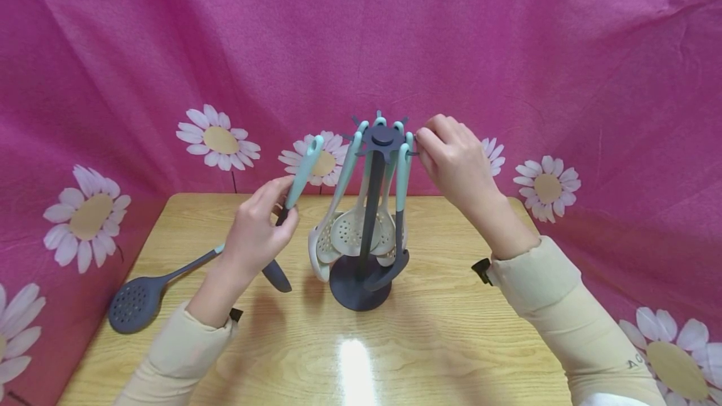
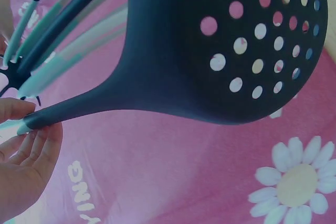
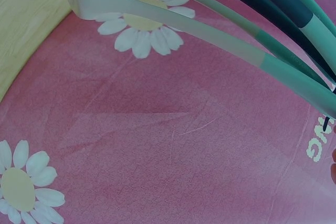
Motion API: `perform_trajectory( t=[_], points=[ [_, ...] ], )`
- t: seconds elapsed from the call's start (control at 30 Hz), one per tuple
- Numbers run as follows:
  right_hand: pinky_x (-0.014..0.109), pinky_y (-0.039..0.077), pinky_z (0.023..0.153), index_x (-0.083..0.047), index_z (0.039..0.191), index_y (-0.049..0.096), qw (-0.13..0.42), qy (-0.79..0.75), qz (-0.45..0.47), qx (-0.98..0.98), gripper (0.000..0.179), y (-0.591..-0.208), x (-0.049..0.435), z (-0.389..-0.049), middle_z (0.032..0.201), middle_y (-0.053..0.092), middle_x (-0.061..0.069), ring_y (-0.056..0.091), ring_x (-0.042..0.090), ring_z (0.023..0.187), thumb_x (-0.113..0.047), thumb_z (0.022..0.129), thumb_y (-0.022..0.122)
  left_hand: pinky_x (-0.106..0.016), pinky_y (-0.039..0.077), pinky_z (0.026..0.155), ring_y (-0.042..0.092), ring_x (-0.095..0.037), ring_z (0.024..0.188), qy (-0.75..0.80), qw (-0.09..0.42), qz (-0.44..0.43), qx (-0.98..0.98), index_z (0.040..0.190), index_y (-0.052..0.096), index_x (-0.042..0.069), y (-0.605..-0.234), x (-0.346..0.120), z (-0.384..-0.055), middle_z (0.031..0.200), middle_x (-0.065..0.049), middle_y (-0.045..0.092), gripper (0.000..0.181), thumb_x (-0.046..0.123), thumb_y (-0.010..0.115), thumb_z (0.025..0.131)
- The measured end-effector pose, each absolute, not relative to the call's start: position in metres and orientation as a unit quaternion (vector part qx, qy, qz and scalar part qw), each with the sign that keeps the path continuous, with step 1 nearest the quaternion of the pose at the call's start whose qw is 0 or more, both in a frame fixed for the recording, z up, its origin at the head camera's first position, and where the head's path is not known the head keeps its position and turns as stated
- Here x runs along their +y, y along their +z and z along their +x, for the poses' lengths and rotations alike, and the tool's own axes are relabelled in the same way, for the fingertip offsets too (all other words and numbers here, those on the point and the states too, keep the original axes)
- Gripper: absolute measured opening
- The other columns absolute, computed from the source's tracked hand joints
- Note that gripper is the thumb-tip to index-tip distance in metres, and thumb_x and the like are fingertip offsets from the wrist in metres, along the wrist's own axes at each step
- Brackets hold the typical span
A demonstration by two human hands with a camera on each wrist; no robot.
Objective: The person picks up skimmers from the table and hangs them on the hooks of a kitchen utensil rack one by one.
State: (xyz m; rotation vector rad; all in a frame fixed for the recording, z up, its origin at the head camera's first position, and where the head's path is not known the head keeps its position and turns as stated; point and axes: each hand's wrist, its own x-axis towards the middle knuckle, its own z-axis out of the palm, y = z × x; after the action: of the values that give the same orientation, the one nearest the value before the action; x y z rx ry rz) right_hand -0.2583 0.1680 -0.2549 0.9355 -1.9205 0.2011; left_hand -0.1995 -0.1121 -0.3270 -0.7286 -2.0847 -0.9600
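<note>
My left hand [image 1: 256,224] holds a dark skimmer by its mint-green handle [image 1: 304,171], thumb on one side and fingers on the other. The handle end with its hanging hole points up; the head is mostly behind the hand in the head view. In the left wrist view the perforated skimmer head [image 2: 173,51] shows large. To the right stands a dark utensil rack [image 1: 369,205] with a round base. My right hand [image 1: 457,152] is at the rack's top right, curled fingertips pinching at a hook beside the hanging handles.
Several beige utensils [image 1: 352,234] with mint handles hang around the rack, some perforated. A dark utensil [image 1: 402,205] hangs at its front right. Another dark perforated skimmer [image 1: 135,302] lies on the wooden table [image 1: 451,331] at the left. A pink flowered cloth [image 1: 338,36] stands behind.
</note>
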Motion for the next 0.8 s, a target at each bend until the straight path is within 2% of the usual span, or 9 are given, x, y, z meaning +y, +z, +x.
perform_trajectory(
  t=[0.37,0.8],
  points=[
    [0.033,0.036,0.051,0.002,0.077,0.052,0.476,0.082,0.382,-0.788,0.008,-0.255,0.168,-0.258,0.073,0.048,0.012,0.043,0.026,0.059,0.006,0.082,0.048,-0.03,0.053,0.06,0.061,-0.023,0.072,-0.378,0.344,-0.31,-0.802,0.113,0.054,-0.005,-0.322,-0.098,-0.193,0.091,-0.016,0.061,0.045,-0.011,0.066,0.069],
    [0.033,0.035,0.051,0.002,0.076,0.052,0.476,0.085,0.381,-0.788,0.008,-0.256,0.168,-0.258,0.073,0.048,0.012,0.043,0.026,0.059,0.006,0.082,0.048,-0.031,0.054,0.061,0.063,-0.024,0.077,-0.374,0.278,-0.28,-0.839,0.116,0.053,-0.003,-0.326,-0.084,-0.19,0.102,-0.017,0.062,0.048,-0.004,0.071,0.071]
  ],
)
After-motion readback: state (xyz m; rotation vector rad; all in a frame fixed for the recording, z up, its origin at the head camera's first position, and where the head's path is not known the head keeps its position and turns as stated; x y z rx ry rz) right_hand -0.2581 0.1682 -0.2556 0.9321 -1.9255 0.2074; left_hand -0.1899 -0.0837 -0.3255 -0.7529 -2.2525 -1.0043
